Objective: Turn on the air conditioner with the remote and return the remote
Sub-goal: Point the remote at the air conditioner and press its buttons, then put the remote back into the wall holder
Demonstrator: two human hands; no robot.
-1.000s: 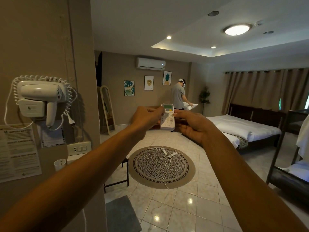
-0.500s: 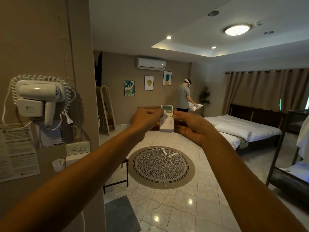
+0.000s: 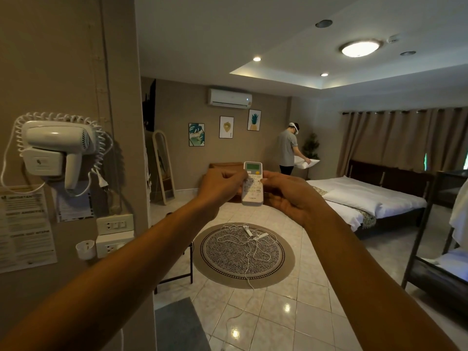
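1. Head view, how far along: the remote (image 3: 252, 184) is held up at arm's length in the middle of the room, pointed toward the air conditioner (image 3: 230, 98) high on the far wall.
2. Both hands hold it. The left hand (image 3: 222, 186) has its fingers (image 3: 241, 176) curled in and pinching the remote's left side, with a fingertip over the buttons. The right hand (image 3: 288, 196) cups the right side, fingers wrapped behind it.
3. A small light glows at the right end of the air conditioner, so I think it may already be on, but I cannot be sure.
4. What is left: putting the remote back. I cannot tell where its place is.
5. Head view, what changed: the remote's screen looks a bit higher above the hands than a moment ago, and the hands sit much the same on it.
6. The other person (image 3: 287, 148) by the bed (image 3: 367, 198) has turned more to the right, and the pillow (image 3: 306, 163) is held further out.
7. The cables on the round rug (image 3: 243, 252) lie the same.
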